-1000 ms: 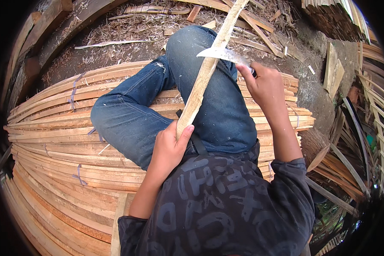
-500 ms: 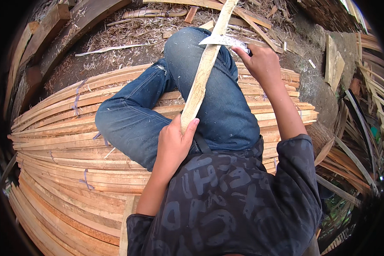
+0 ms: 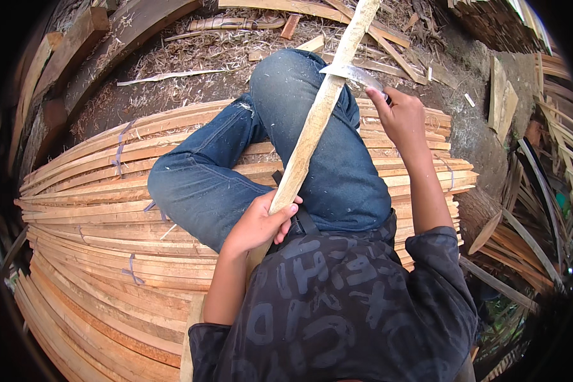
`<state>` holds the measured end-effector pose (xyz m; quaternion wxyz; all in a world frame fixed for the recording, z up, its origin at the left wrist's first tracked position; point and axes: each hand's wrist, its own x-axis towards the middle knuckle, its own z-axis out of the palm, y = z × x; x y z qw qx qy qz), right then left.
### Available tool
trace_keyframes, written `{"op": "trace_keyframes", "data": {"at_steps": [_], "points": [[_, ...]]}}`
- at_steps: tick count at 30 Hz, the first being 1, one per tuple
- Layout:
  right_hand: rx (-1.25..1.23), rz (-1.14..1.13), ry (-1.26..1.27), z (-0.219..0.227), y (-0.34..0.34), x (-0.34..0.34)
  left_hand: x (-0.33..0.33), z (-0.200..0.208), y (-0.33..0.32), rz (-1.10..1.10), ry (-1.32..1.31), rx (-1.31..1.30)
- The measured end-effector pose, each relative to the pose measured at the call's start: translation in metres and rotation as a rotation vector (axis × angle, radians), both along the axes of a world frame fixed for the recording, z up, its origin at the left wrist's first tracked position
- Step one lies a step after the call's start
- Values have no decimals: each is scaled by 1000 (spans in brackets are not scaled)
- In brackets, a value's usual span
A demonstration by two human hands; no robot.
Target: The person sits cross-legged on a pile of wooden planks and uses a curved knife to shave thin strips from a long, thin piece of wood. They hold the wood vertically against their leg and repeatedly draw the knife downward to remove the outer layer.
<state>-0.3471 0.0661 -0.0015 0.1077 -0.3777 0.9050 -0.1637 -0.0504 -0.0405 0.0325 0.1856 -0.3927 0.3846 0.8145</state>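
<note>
My left hand (image 3: pixel 260 226) is wrapped round the near end of a long pale wooden strip (image 3: pixel 307 137), thumb on top and fingers curled beneath. The strip slants away over my raised thigh, its far end leaving the top of the view. Closed round a handle that its fingers mostly hide, my right hand (image 3: pixel 403 120) holds a knife (image 3: pixel 358 75) with a curved, whitish metal blade. The blade lies across the strip beyond my knee, its tip sticking out past the strip's left edge.
Bundles of sawn wooden strips (image 3: pixel 108 219), tied with purple cord, lie under and beside my legs. Wood shavings (image 3: pixel 172 54) and offcuts litter the ground ahead. Thick curved beams (image 3: pixel 124 41) stand at far left. More strips and boards are heaped at right, near a log (image 3: pixel 481 210).
My left hand has come nearer my body with the strip's near end, and its curled fingers now show. My right hand and the knife have shifted rightward and slightly nearer.
</note>
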Motion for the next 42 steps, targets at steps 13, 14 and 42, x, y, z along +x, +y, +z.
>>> {"op": "trace_keyframes", "data": {"at_steps": [13, 14, 42], "points": [[73, 40, 206, 9, -8, -6, 1, 2, 14, -34, -16, -277], [145, -34, 235, 15, -10, -25, 3, 2, 17, -24, -9, -279], [39, -382, 78, -5, 19, -121, 19, 2, 34, -73, -42, -468]]}}
